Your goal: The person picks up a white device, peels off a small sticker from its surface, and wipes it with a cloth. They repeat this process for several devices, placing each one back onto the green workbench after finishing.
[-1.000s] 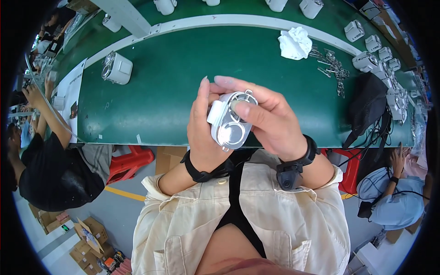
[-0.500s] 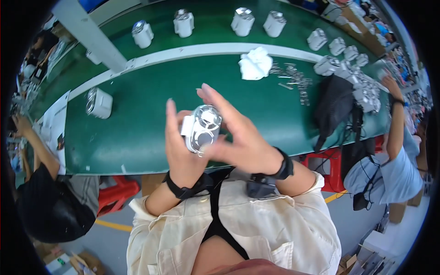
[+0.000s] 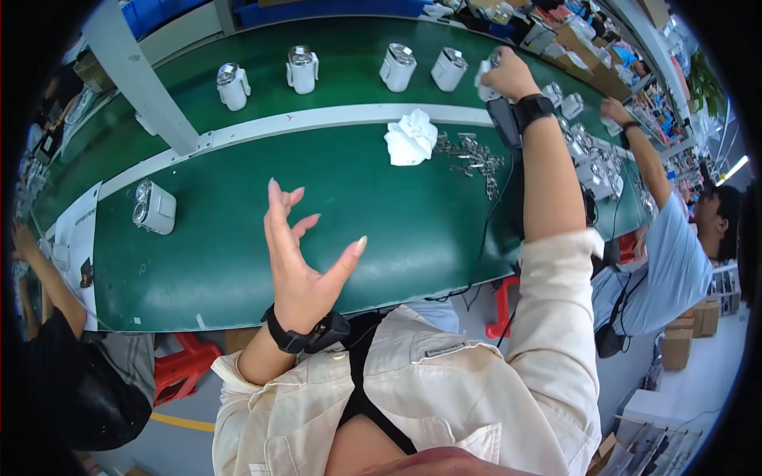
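Observation:
At the far side of the bench, my right hand reaches out with its fingers closed around a white casing with a shiny top. Its far fingers and part of the casing are hidden. My left hand hovers over the near part of the green bench, fingers spread and nothing in it. To its left, a similar white casing with two round silver rings lies tilted. Several more white casings stand in a row behind the white rail.
A crumpled white cloth lies beside loose small metal parts. More casings crowd the right end. A white rail crosses the green bench, with a post at left. Co-workers sit on both sides.
Both hands were together around a casing in front of me. My right hand has moved far forward and right; my left hand has let go and opened. The view has shifted.

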Available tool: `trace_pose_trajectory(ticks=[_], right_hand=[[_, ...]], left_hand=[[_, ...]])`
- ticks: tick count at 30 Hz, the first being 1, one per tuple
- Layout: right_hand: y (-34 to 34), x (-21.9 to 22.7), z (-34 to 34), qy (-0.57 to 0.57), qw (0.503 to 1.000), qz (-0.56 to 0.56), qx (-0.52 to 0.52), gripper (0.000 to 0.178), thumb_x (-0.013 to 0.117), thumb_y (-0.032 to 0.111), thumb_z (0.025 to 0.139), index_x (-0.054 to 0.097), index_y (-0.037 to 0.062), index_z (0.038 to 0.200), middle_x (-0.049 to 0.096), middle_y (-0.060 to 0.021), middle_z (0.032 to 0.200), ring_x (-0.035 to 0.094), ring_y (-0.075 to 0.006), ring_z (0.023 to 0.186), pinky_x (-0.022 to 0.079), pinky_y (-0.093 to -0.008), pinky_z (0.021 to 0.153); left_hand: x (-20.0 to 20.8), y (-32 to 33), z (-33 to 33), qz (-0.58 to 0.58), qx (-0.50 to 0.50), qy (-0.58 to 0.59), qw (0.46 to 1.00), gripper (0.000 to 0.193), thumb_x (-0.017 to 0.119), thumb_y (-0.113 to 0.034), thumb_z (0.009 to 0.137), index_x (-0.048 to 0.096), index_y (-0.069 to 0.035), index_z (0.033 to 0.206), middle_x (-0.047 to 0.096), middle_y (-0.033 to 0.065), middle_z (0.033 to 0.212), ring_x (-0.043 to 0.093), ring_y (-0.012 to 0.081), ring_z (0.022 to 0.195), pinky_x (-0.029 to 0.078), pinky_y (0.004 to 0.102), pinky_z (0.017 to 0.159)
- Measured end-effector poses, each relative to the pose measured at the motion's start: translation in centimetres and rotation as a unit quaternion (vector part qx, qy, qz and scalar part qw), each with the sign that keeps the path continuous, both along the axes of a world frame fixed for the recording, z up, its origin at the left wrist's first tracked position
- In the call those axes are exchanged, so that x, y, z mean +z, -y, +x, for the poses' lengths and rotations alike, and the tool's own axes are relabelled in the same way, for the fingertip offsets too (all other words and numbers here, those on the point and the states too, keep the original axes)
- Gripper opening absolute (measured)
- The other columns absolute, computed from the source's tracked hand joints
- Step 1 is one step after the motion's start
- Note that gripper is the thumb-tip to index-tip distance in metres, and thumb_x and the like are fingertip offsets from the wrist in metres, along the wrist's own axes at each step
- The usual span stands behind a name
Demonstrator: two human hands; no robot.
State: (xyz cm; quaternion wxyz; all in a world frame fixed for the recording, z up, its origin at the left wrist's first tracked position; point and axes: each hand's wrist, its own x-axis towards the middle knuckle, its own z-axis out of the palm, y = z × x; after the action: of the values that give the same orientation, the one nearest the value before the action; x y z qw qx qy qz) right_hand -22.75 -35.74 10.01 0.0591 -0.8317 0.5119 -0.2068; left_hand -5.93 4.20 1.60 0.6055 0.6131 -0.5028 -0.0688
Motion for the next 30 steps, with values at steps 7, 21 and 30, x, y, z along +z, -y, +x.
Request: trace_pose_trajectory(ticks=[7,21,30], right_hand=[[11.4,-7.2,-2.2,-0.007,0.999,0.036,-0.009,0.080,0.078,0.027,0.061,0.050,-0.0038,0.129,0.061,-0.0251,0.121,0.061,-0.0367,0.109,0.048,-0.0383,0.094],[3.3,-2.3,5.7,-0.210,0.977,-0.005,-0.023,0.098,0.079,0.044,0.063,0.040,-0.0028,0.140,0.060,-0.0235,0.124,0.060,-0.0356,0.112,0.048,-0.0383,0.093],[-17.1,5.2,6.2,-0.039,0.957,0.069,0.279,0.080,0.080,0.036,0.064,0.051,0.0004,0.130,0.066,-0.0214,0.089,0.067,-0.0289,0.086,0.052,-0.0373,0.072]], left_hand=[[-1.6,-0.1,1.0,0.008,0.014,-0.044,0.999,0.095,0.077,-0.009,0.076,0.017,0.001,0.149,0.036,0.0203,0.137,0.045,0.0289,0.124,0.048,0.0384,0.091],[-1.6,-0.2,1.3,0.016,0.013,-0.078,0.997,0.088,0.074,-0.007,0.077,0.022,0.000,0.148,0.040,0.0179,0.136,0.046,0.0262,0.124,0.046,0.0379,0.092],[0.1,-0.5,0.2,0.030,-0.036,0.054,0.997,0.103,0.084,-0.018,0.068,0.022,0.005,0.146,0.043,0.0233,0.134,0.048,0.0335,0.122,0.046,0.0406,0.094]])
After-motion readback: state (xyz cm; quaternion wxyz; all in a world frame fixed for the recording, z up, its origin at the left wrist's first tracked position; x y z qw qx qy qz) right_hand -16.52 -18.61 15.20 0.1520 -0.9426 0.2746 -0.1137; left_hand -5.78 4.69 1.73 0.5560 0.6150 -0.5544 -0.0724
